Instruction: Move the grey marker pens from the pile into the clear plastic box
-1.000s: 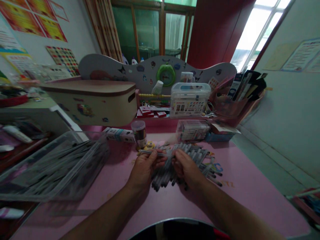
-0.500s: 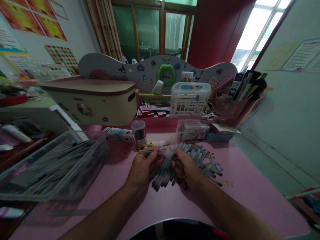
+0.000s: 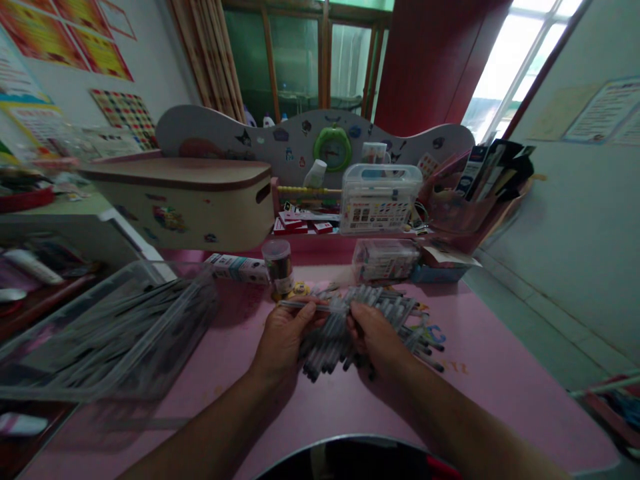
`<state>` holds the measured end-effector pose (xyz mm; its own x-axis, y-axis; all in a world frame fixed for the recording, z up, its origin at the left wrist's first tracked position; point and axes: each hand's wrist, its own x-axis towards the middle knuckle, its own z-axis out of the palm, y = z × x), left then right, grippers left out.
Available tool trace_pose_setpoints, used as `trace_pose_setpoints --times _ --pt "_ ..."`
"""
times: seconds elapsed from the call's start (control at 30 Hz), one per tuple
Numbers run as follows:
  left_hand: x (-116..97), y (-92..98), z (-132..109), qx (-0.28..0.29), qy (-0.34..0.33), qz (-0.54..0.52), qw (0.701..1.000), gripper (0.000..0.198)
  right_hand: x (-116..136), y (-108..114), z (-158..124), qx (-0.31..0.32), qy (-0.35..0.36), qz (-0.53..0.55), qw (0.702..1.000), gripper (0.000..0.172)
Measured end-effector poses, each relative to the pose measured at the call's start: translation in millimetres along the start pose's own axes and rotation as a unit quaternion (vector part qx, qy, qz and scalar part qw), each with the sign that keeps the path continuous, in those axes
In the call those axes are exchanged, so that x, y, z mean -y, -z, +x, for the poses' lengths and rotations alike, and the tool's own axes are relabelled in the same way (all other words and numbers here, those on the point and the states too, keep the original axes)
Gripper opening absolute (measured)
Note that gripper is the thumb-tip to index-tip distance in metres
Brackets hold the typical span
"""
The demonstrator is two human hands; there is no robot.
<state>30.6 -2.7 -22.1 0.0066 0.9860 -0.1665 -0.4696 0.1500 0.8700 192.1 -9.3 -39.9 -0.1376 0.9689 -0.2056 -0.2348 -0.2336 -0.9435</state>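
Note:
A heap of grey pens [image 3: 380,320] lies on the pink desk [image 3: 480,387] in front of me. My left hand [image 3: 283,337] and my right hand [image 3: 373,333] both pinch one pen [image 3: 313,306], held level just above the heap. The left fingers close on its left part, the right fingers on its right end. A clear plastic box [image 3: 110,333] holding several more pens sits to the left of my left hand.
Behind the heap stand a small dark jar [image 3: 279,267], a flat carton [image 3: 237,268] and a clear case [image 3: 385,261]. Further back are a cream wooden box [image 3: 185,200], a marker case [image 3: 380,199], a green clock [image 3: 333,150] and a pink holder [image 3: 470,200].
Almost nothing has moved. Both hands keep hold of the same pen over the heap, with only a slight shift of the fingers.

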Motion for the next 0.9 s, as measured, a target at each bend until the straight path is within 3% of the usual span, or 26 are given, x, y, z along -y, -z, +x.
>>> trace_pose_setpoints --times 0.2,0.4,0.5,0.63,0.77,0.9 --pt "-3 1.9 4 -0.015 -0.015 -0.007 1.0 0.031 7 -3 -1 -0.003 0.02 0.067 0.998 0.028" --pt "-3 -0.4 -3 -0.008 -0.024 -0.004 1.0 0.029 10 2 -4 0.069 -0.077 0.208 0.973 0.032" --pt "-1 -2.2 -9 -0.009 -0.035 0.004 0.999 0.026 9 1 -5 0.073 -0.098 0.183 0.975 0.024" --pt "-6 -0.4 -7 -0.017 -0.077 0.022 0.997 0.025 9 -1 -6 0.098 -0.1 0.107 0.984 0.032" --pt "-25 5.9 9 -0.085 -0.132 -0.081 0.984 0.023 10 0 -6 0.1 -0.109 0.118 0.982 0.032" --pt "-39 10.2 21 -0.178 -0.083 -0.198 0.96 0.023 7 3 -2 0.035 -0.098 0.167 0.98 0.03"
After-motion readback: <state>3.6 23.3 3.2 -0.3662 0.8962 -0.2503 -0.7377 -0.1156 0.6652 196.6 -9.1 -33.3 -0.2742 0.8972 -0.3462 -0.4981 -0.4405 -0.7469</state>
